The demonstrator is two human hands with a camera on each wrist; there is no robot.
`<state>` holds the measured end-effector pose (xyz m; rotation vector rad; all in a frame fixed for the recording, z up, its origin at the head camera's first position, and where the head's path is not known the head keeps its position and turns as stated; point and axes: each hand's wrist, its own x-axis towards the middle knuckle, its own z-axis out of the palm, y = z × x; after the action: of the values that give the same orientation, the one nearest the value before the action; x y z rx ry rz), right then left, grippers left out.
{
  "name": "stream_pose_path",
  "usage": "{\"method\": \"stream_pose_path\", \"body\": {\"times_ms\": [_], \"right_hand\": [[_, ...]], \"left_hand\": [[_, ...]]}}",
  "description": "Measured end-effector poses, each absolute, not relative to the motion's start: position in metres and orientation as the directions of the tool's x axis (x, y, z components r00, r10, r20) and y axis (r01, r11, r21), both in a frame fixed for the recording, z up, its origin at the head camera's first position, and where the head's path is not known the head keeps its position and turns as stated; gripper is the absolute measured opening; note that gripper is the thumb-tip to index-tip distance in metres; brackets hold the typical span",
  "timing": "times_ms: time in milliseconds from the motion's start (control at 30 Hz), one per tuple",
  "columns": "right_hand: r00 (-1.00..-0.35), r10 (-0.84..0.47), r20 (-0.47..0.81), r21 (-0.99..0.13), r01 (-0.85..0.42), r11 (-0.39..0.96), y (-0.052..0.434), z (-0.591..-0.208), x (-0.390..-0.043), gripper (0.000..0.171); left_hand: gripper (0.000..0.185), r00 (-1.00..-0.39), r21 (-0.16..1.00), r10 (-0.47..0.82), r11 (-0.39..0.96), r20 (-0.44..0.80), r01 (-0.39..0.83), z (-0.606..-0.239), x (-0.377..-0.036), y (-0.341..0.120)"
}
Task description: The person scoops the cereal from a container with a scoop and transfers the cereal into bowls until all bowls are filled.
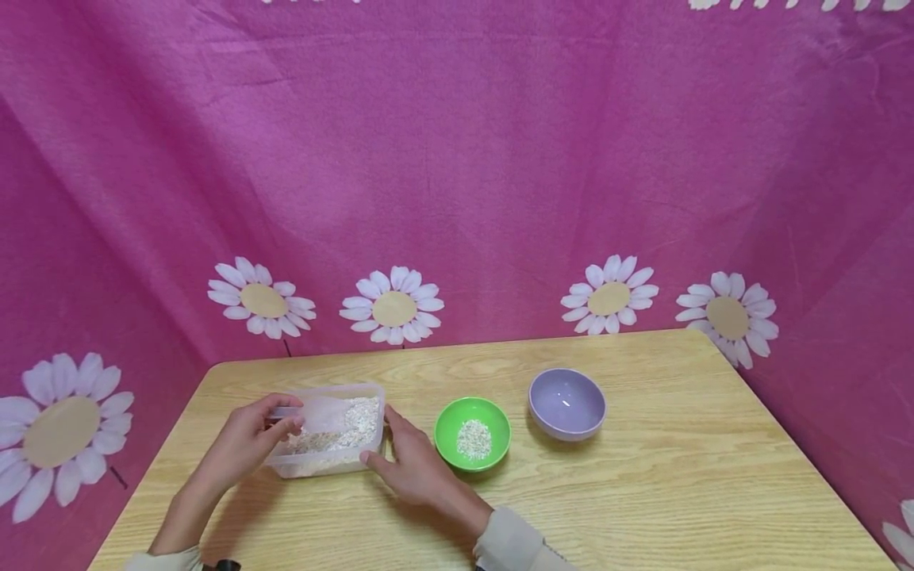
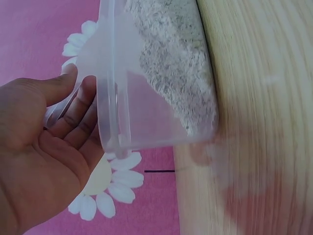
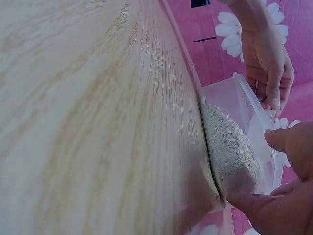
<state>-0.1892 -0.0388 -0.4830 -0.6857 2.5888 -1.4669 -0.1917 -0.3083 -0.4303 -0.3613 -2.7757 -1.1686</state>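
A clear plastic container [image 1: 321, 466] of white grain [image 1: 360, 416] sits on the left of the wooden table [image 1: 643, 492]. My left hand [image 1: 282, 420] is at its left rim and pinches the handle of a clear scoop [image 1: 324, 412] that lies inside. In the left wrist view the left hand [image 2: 44, 147] has thumb and fingers at the container [image 2: 146, 117] rim. My right hand [image 1: 410, 468] grips the container's right end between thumb and forefinger. In the right wrist view that hand [image 3: 286, 205] spans the container [image 3: 234, 98] end beside the grain [image 3: 230, 147], with the left hand [image 3: 268, 58] beyond.
A green bowl [image 1: 446, 424] with a little grain [image 1: 474, 438] stands just right of the container. A purple bowl [image 1: 567, 403] holding nothing stands further right. Pink cloth with daisies [image 1: 457, 159] hangs behind and beside the table.
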Motion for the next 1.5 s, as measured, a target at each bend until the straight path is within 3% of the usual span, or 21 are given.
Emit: {"method": "stream_pose_path", "body": {"times_ms": [233, 600, 1167, 1500], "right_hand": [[-0.895, -0.424, 0.143, -0.828, -0.342, 0.444, -0.039, -0.483, -0.188, 0.077], [-0.885, -0.437, 0.163, -0.817, -0.369, 0.444, -0.039, -0.482, -0.19, 0.076], [-0.9, -0.421, 0.112, -0.829, -0.319, 0.46, -0.038, -0.479, -0.187, 0.081], [-0.914, -0.395, 0.097, -0.831, -0.293, 0.472, -0.03, -0.461, -0.175, 0.087]], "left_hand": [[0.016, -0.952, 0.666, 0.183, 0.682, 0.245, 0.303, -0.436, -0.196, -0.3], [0.014, -0.969, 0.677, 0.128, 0.697, 0.21, 0.238, -0.446, -0.199, -0.286], [0.011, -0.933, 0.65, 0.13, 0.685, 0.336, 0.329, -0.452, -0.194, -0.289], [0.013, -0.932, 0.701, 0.036, 0.649, 0.36, 0.296, -0.451, -0.182, -0.301]]}}
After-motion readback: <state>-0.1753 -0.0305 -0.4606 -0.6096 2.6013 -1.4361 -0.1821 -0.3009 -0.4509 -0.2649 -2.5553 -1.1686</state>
